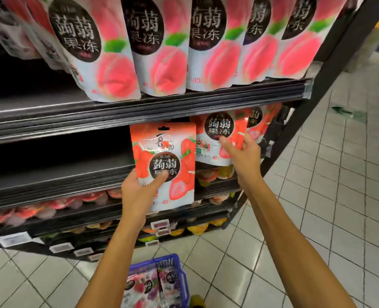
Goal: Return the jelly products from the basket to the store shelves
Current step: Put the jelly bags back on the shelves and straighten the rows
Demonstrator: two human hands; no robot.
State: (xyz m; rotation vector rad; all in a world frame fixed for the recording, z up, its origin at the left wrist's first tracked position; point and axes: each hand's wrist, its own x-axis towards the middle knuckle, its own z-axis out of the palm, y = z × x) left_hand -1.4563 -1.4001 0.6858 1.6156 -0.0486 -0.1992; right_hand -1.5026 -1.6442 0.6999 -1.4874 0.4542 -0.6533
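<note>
**A:** The left hand had a strawberry jelly pouch held upright in front of the middle shelf. Its thumb lay across the black label and its fingers were curled behind the lower left corner.

**B:** And the right hand?

**A:** It was just beside, pinching a shelved strawberry pouch that stood at the right end of that same shelf. The thumb pressed the front under the dark label, and the fingers were wrapped round the pouch's right edge.

**B:** Were the two pouches touching?

**A:** The held one overlapped the shelved one's left side. Whether they met, I couldn't tell.

**B:** What was above them?

**A:** A row of peach pouches stood along the top shelf, leaning forward over its lip. Below, jelly cups lined the lower shelves, with price tags along the bottom rail.

**B:** And the basket?

**A:** The blue basket sat on the tiled floor between the person's forearms, with more jelly pouches lying inside. Their prints were too blurred to read.
</note>
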